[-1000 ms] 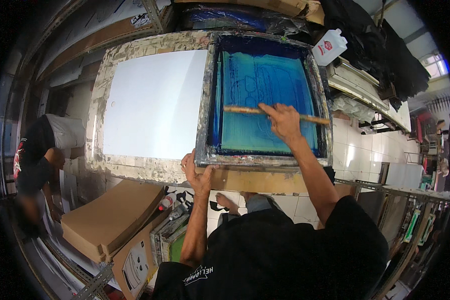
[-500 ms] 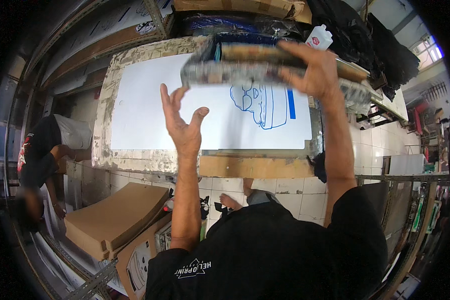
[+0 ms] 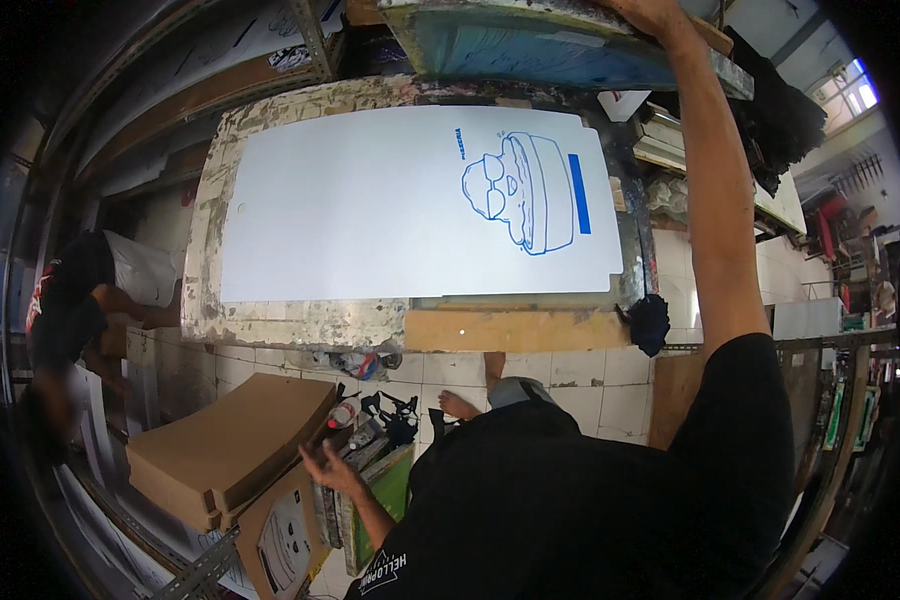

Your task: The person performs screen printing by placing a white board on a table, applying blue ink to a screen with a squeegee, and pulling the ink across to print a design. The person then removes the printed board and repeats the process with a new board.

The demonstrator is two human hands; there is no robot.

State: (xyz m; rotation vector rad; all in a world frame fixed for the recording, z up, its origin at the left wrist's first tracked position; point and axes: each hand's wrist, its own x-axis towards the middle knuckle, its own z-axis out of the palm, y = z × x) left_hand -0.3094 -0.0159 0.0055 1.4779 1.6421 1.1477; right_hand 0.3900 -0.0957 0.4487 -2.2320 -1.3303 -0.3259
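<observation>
My right arm stretches up to the far edge, where my right hand (image 3: 652, 16) grips the upper edge of a raised screen printing frame (image 3: 560, 62); its fingers are partly cut off by the picture's rim. The frame stands tilted up, its bluish mesh facing me. Below it, a white sheet (image 3: 340, 210) lies flat on the paint-stained table (image 3: 210, 270). Blue line art (image 3: 530, 195) and a solid blue bar mark the sheet's right part. My left hand (image 3: 335, 470) hangs low beside a cardboard stack, fingers apart and holding nothing.
Flat brown cardboard (image 3: 235, 440) is stacked at the lower left. A dark cloth (image 3: 648, 325) hangs at the table's near right corner. Another person (image 3: 75, 300) bends over at the left, by metal shelving. A white bottle (image 3: 622, 104) stands behind the table, partly hidden.
The frame has swung up and away, uncovering the whole blue print. My right hand has moved farther up with it. My left hand has dropped from above the sheet to the lower left.
</observation>
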